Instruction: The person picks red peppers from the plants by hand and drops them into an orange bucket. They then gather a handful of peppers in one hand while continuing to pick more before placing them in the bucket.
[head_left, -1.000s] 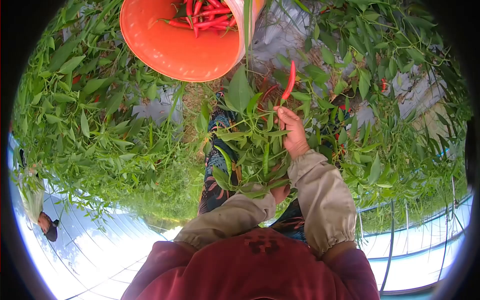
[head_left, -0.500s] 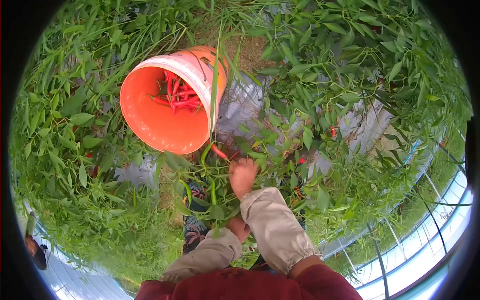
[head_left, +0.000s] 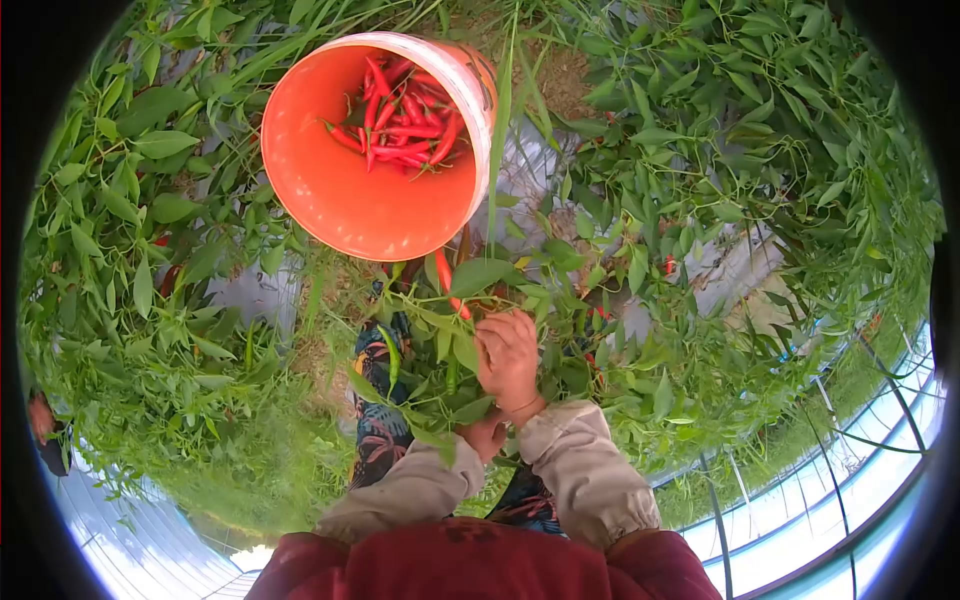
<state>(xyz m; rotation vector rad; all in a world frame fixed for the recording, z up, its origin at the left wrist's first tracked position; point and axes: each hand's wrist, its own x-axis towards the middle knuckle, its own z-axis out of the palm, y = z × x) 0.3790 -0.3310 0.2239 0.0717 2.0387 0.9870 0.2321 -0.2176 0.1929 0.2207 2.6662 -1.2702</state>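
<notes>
chili sits just past the right hand's fingers, which curl close together; whether they pinch it, i cannot tell. beyond it is the bucket. leaves hide the left hand's fingers.

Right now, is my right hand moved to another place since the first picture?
Yes. Taking the orange bucket as fixed, the right hand has shifted leftward: it was right of the bucket's mouth, now it overlaps below its right edge.
</notes>
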